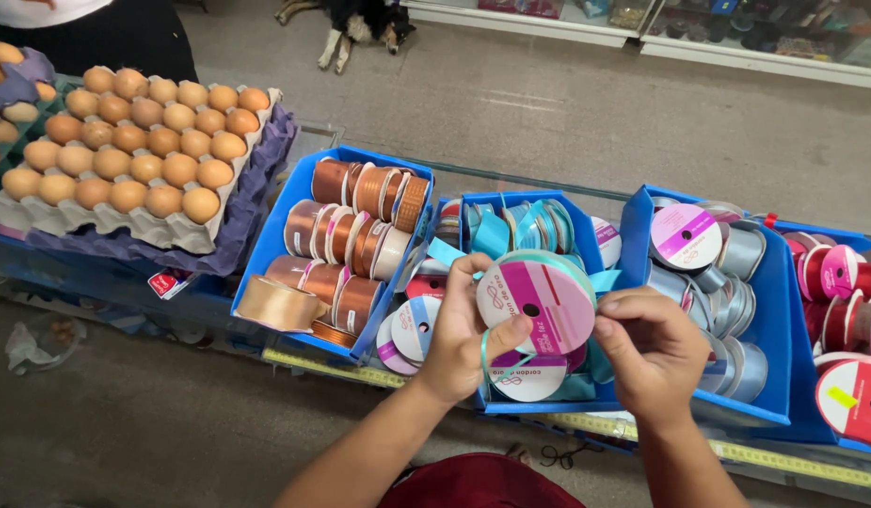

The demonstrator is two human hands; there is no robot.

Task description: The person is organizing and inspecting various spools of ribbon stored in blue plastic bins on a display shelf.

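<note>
**Ribbon spool held over the blue bins, loose end at risk**

The left hand [462, 334] grips a ribbon spool [536, 301] with a pink-and-white face, thumb across its lower front and fingers behind. The spool sits in the air above the middle blue bin [511, 406], just over the bin's front wall. The right hand [650, 346] is curled narrow at the spool's right edge, fingertips pinched on what looks like the light blue ribbon end [605, 280]; whether it truly holds the ribbon I cannot tell for sure.

What could go wrong, as I judge it:

- The ribbon end may slip from the pinch and the coil may loosen, since only fingertips hold it.
- A thin teal loop [486, 350] hangs by the left thumb; it could snag on a finger or on the spools below.
- The spool is held by one hand over a crowded bin. A slack grip could drop it onto the loose spools [418, 329] leaning at the bin's left wall and knock them about.
- The bins stand at the near edge of the counter, above a yellow tape measure [332, 367]; a dropped spool could roll off to the floor.
- The tray of eggs [134, 150] sits at the counter's far left corner, well apart from the hands, so it seems safe from a stray elbow.

The bin of copper ribbon [346, 240] and the bin of silver ribbon [727, 282] flank the work.
</note>
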